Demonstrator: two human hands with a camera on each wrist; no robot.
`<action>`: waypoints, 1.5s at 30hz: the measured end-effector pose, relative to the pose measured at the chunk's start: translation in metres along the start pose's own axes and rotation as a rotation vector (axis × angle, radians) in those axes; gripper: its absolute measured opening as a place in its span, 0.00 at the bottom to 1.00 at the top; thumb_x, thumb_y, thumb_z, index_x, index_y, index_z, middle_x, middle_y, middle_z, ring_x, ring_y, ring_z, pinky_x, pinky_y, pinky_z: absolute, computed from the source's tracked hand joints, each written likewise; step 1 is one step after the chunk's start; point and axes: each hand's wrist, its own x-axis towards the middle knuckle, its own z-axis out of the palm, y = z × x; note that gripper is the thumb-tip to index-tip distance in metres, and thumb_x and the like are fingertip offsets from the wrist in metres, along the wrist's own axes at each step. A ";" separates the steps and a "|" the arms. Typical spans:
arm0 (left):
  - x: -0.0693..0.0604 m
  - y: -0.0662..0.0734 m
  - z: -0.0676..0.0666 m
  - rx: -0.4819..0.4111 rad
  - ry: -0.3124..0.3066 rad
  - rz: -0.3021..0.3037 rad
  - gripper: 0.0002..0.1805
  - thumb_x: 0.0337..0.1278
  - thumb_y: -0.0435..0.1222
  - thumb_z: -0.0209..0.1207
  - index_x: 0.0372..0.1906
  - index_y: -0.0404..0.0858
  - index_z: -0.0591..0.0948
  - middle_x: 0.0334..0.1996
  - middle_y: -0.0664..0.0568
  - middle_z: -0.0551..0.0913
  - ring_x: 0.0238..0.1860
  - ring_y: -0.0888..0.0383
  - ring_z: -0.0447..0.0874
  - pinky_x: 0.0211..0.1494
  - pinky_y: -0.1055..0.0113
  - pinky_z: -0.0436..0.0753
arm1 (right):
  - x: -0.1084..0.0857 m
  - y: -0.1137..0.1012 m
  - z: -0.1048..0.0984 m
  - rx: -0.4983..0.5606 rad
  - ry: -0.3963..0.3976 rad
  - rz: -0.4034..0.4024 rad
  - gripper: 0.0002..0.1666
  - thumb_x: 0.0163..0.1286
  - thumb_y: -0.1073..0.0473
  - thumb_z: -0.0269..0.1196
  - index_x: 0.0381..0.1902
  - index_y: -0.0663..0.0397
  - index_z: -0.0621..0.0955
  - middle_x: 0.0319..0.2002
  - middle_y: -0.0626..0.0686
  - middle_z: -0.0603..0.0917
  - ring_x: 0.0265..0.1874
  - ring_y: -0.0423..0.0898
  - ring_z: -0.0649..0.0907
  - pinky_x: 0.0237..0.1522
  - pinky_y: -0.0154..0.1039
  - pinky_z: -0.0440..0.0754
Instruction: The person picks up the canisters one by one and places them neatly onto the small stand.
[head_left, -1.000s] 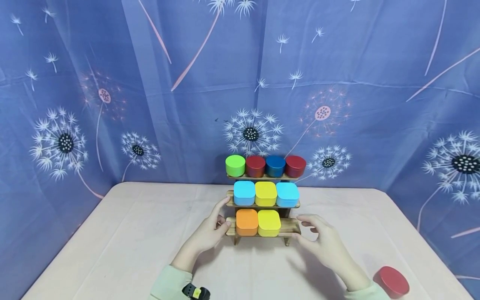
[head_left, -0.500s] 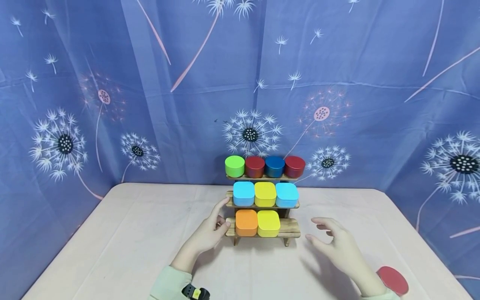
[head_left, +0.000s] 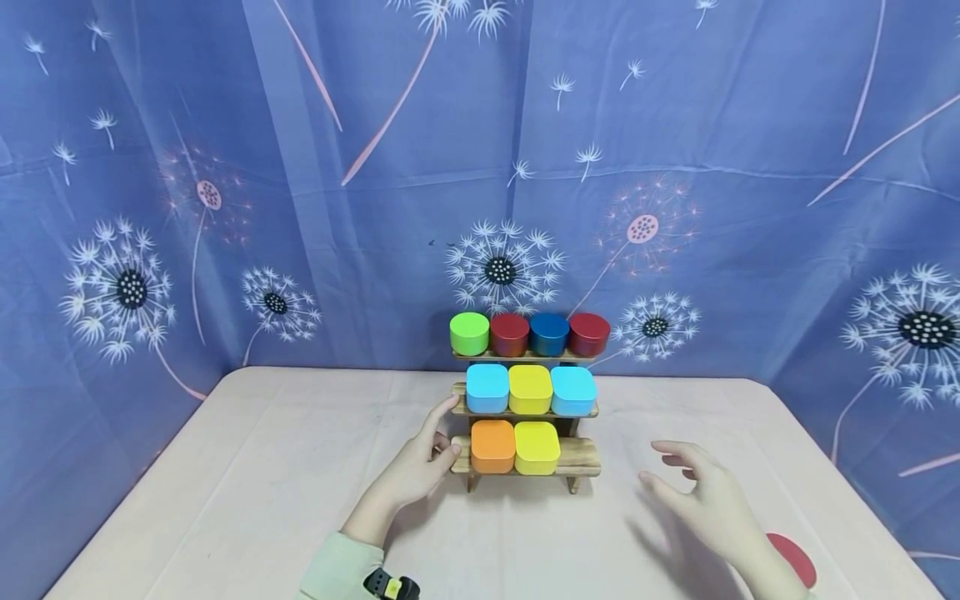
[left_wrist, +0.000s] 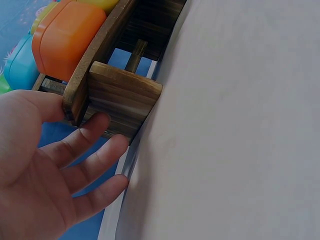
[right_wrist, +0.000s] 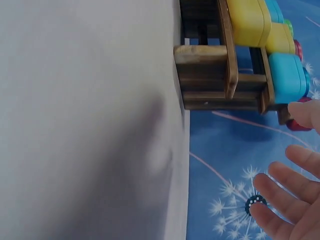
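Observation:
A three-tier wooden stand (head_left: 581, 454) holds small lidded boxes. Its lowest tier bears an orange box (head_left: 492, 447) and a yellow box (head_left: 537, 447). Above them stand a light blue box (head_left: 487, 388), another yellow box (head_left: 530, 389) and a second light blue box (head_left: 573, 391). At the stand's left end is my left hand (head_left: 415, 471), fingers loosely extended; in the left wrist view its thumb (left_wrist: 47, 106) touches the lowest board's end. Off to the right, my right hand (head_left: 708, 504) hovers apart from the stand, holding nothing, fingers spread.
On the top tier sit round tins: green (head_left: 469, 333), red (head_left: 509, 334), blue (head_left: 549, 334) and red (head_left: 589, 333). A red round tin (head_left: 793, 557) lies at the table's right front, partly behind my right forearm. Blue dandelion-print cloth (head_left: 375, 250) hangs behind the table (head_left: 262, 483).
My right hand has left the stand's right end and moved right, toward the red tin. My left hand has stayed in place, and the boxes have not moved.

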 end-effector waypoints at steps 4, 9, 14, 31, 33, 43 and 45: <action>0.000 0.001 0.000 0.003 0.001 -0.007 0.38 0.66 0.31 0.51 0.74 0.53 0.48 0.27 0.48 0.76 0.23 0.62 0.70 0.28 0.69 0.73 | -0.002 0.004 -0.006 -0.008 -0.007 0.025 0.23 0.54 0.54 0.72 0.48 0.51 0.81 0.46 0.51 0.84 0.39 0.27 0.78 0.40 0.35 0.77; 0.000 -0.004 0.000 0.006 -0.008 0.006 0.38 0.67 0.33 0.51 0.73 0.60 0.48 0.28 0.51 0.76 0.24 0.63 0.70 0.28 0.69 0.74 | -0.005 0.010 -0.014 -0.011 -0.021 0.047 0.23 0.56 0.52 0.71 0.50 0.50 0.80 0.47 0.53 0.83 0.40 0.23 0.74 0.41 0.28 0.73; 0.001 -0.007 -0.001 -0.012 -0.018 0.023 0.39 0.67 0.34 0.51 0.73 0.63 0.47 0.28 0.49 0.77 0.23 0.62 0.72 0.28 0.68 0.75 | -0.007 0.018 -0.019 -0.021 -0.020 0.028 0.24 0.56 0.52 0.71 0.50 0.52 0.80 0.49 0.55 0.82 0.41 0.19 0.72 0.40 0.23 0.70; 0.000 -0.007 -0.002 -0.011 -0.023 0.044 0.38 0.68 0.35 0.50 0.73 0.62 0.46 0.29 0.49 0.78 0.24 0.62 0.73 0.28 0.67 0.76 | -0.011 0.053 -0.041 -0.077 -0.092 0.024 0.30 0.52 0.51 0.73 0.52 0.55 0.79 0.49 0.59 0.81 0.41 0.17 0.68 0.34 0.26 0.71; 0.001 -0.007 -0.002 -0.006 -0.021 0.046 0.38 0.68 0.35 0.51 0.73 0.62 0.46 0.29 0.50 0.77 0.25 0.62 0.73 0.29 0.67 0.77 | -0.013 0.059 -0.044 -0.099 -0.091 0.016 0.30 0.51 0.51 0.73 0.51 0.56 0.79 0.48 0.60 0.82 0.39 0.21 0.72 0.34 0.24 0.70; 0.001 -0.009 -0.001 0.001 -0.018 0.052 0.38 0.67 0.35 0.51 0.73 0.62 0.46 0.30 0.51 0.78 0.26 0.62 0.74 0.30 0.67 0.77 | -0.020 0.085 -0.067 -0.181 -0.306 0.091 0.35 0.54 0.48 0.71 0.53 0.63 0.77 0.51 0.68 0.78 0.43 0.65 0.79 0.31 0.37 0.75; 0.002 -0.010 -0.001 0.000 -0.018 0.050 0.39 0.67 0.35 0.51 0.73 0.62 0.46 0.30 0.51 0.78 0.26 0.61 0.74 0.30 0.67 0.77 | -0.020 0.090 -0.072 -0.190 -0.370 0.118 0.37 0.53 0.48 0.71 0.54 0.65 0.76 0.51 0.70 0.77 0.43 0.65 0.79 0.31 0.38 0.75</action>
